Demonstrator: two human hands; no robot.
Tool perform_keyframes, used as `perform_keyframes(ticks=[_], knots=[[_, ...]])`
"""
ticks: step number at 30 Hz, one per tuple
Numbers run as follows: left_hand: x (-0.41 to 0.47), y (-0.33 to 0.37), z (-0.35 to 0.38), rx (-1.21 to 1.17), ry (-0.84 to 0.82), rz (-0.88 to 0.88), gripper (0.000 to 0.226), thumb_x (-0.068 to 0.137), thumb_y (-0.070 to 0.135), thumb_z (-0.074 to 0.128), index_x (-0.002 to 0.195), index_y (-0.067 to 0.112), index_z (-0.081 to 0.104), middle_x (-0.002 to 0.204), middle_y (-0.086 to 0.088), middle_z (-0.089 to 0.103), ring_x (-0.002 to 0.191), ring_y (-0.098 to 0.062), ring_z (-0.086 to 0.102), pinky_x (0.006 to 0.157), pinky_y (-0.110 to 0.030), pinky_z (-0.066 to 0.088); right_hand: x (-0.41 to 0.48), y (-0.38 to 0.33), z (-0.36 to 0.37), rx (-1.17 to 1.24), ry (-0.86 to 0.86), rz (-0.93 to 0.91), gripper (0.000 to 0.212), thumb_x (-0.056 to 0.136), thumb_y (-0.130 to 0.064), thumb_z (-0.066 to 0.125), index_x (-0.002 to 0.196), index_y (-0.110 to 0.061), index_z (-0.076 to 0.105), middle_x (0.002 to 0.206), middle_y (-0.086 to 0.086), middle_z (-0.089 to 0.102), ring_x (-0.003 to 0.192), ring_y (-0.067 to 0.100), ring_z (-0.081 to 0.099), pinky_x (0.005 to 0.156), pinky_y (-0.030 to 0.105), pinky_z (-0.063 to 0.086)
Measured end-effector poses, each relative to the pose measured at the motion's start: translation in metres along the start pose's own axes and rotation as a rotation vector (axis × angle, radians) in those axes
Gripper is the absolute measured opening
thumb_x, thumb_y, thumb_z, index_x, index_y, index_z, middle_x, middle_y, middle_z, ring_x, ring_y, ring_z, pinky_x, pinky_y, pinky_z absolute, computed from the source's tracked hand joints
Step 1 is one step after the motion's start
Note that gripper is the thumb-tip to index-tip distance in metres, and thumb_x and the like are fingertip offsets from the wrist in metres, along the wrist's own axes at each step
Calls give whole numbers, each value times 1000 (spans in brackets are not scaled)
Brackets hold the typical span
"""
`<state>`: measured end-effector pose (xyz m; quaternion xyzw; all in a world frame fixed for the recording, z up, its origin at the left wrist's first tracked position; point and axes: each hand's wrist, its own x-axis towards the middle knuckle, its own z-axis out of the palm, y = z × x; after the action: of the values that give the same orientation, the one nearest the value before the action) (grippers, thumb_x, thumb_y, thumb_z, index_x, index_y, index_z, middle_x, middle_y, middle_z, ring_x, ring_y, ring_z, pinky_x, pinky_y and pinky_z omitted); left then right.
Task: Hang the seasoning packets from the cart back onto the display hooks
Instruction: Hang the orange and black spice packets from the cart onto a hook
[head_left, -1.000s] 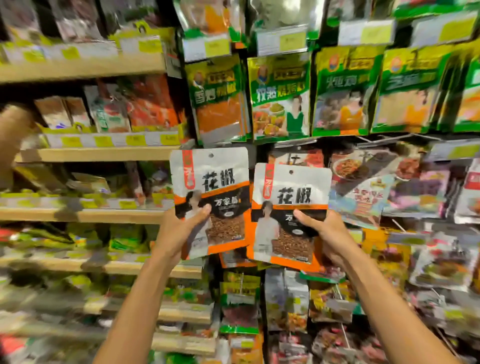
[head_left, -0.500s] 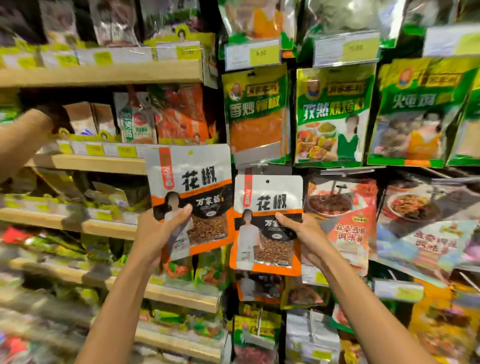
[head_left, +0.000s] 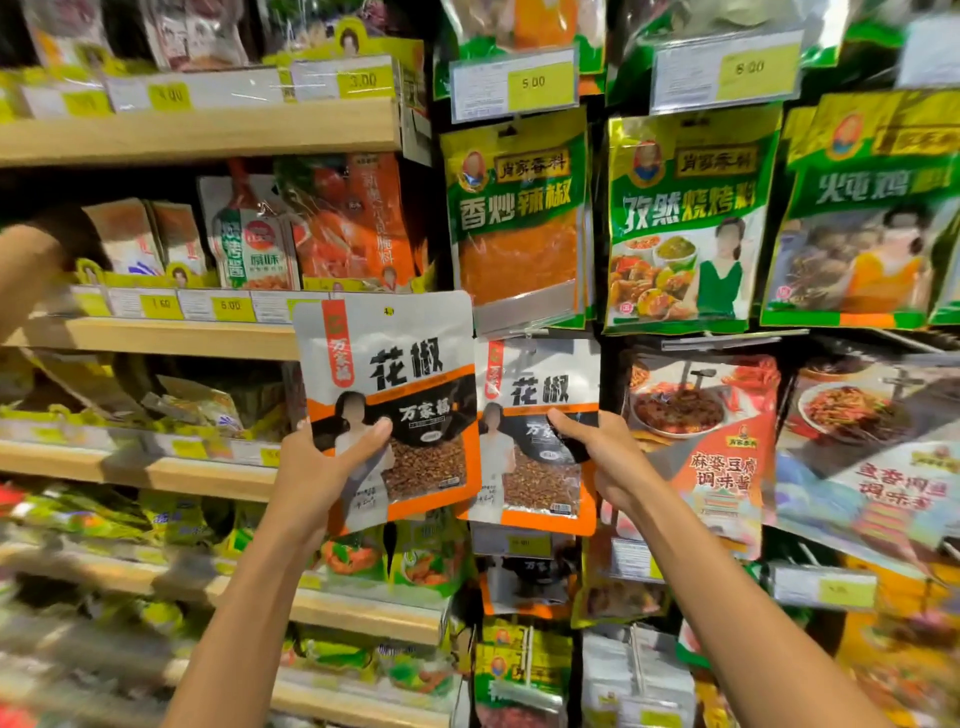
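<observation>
Item: two matching seasoning packets, white at the top, with a black and orange band, large black characters, a red vertical label at upper left, and a clear window showing brown peppercorns.

The left packet (head_left: 405, 374) is held upright in front of the end of the wooden shelves (head_left: 208, 130). Its small hang hole at the top edge is free of any hook. The left hand (head_left: 322, 467) grips its lower left corner with the thumb laid across the front. The other fingers are hidden behind the packet.

The right packet (head_left: 540, 395) sits slightly lower and just beside the first. It is against the hanging display, directly beneath a green chilli packet (head_left: 519, 208). The right hand (head_left: 597, 457) pinches its right edge, thumb on the front and fingers behind.

Whether the right packet's hole is on a display hook (head_left: 524, 332) cannot be told, as its top edge meets a clear strip and is indistinct. The lower shelves at left are blurred. Another person's arm (head_left: 26, 270) is cut off at the left edge.

Surroundings: a shop aisle. Wooden shelves with yellow price labels (head_left: 228, 306) stand to the left. Rows of hung green packets are to the right, under price tags (head_left: 514, 83). Further packets hang below both held ones.
</observation>
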<state>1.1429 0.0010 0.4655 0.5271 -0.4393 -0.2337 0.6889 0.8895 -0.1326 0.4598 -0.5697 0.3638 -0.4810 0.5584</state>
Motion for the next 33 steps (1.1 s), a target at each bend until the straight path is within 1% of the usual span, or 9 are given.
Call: perform_keyframes(ticks=[5, 10, 13, 17, 19, 22, 25, 27, 33], knots=[[4, -3, -5, 0, -74, 7, 69, 52, 53, 82, 110, 20, 66, 103, 3, 73, 98, -17, 67, 87, -38, 52, 15, -6, 10, -14, 91, 38, 10, 88, -16, 66, 83, -8, 65, 82, 2, 67, 80, 14, 64, 72, 26, 45], [3, -6, -7, -31, -127, 2, 57, 49, 50, 80, 95, 19, 68, 84, 9, 74, 82, -6, 70, 59, -12, 51, 38, -11, 17, -93, 237, 85, 30, 89, -14, 65, 106, 11, 63, 102, 22, 67, 92, 29, 65, 72, 31, 46], [0, -10, -7, -5, -163, 12, 45, 55, 45, 79, 90, 17, 68, 81, 8, 74, 78, -5, 70, 65, -20, 51, 43, -11, 19, -170, 301, 92, 29, 89, -17, 66, 104, 7, 64, 106, 20, 67, 102, 33, 63, 80, 36, 47], [-9, -15, -5, 19, -228, 58, 36, 60, 42, 77, 69, 12, 60, 55, 4, 60, 60, -4, 65, 49, -15, 47, 26, 0, 23, -282, 340, 44, 18, 89, -24, 66, 88, -6, 66, 107, 22, 68, 102, 35, 64, 94, 49, 49], [-12, -19, -3, 26, -257, 64, 34, 66, 36, 77, 73, 7, 60, 58, -4, 56, 62, -10, 67, 46, -23, 47, 7, 10, 25, -366, 402, -1, 24, 90, -24, 63, 106, -6, 60, 115, 17, 64, 107, 30, 60, 96, 44, 48], [-18, -25, 5, 9, -324, 8, 16, 60, 47, 78, 66, 36, 70, 62, 17, 67, 66, 1, 66, 52, -10, 47, -28, 21, 30, -425, 543, -155, 37, 95, -23, 55, 127, -5, 49, 123, 9, 57, 116, 23, 54, 94, 31, 43], [-25, -31, 20, 11, -377, -19, 10, 66, 42, 79, 68, 45, 70, 66, 24, 68, 68, 9, 64, 54, -4, 45, -60, 22, 38, -182, 447, -237, 24, 96, -28, 53, 115, -14, 59, 113, 4, 64, 109, 18, 59, 90, 25, 47], [-26, -33, 32, -4, -403, -38, 18, 63, 46, 79, 74, 34, 72, 74, 16, 71, 73, 3, 66, 57, -8, 48, -72, 18, 44, 5, 274, -197, 22, 94, -34, 54, 101, -17, 66, 105, 5, 69, 102, 17, 64, 90, 30, 50], [-27, -31, 62, 10, -441, -58, 19, 75, 32, 77, 69, 22, 62, 61, 16, 66, 60, 2, 62, 53, -6, 42, -74, 12, 45, -8, 269, -176, 19, 84, -34, 68, 80, -15, 67, 81, 1, 74, 83, 18, 71, 70, 29, 57]])
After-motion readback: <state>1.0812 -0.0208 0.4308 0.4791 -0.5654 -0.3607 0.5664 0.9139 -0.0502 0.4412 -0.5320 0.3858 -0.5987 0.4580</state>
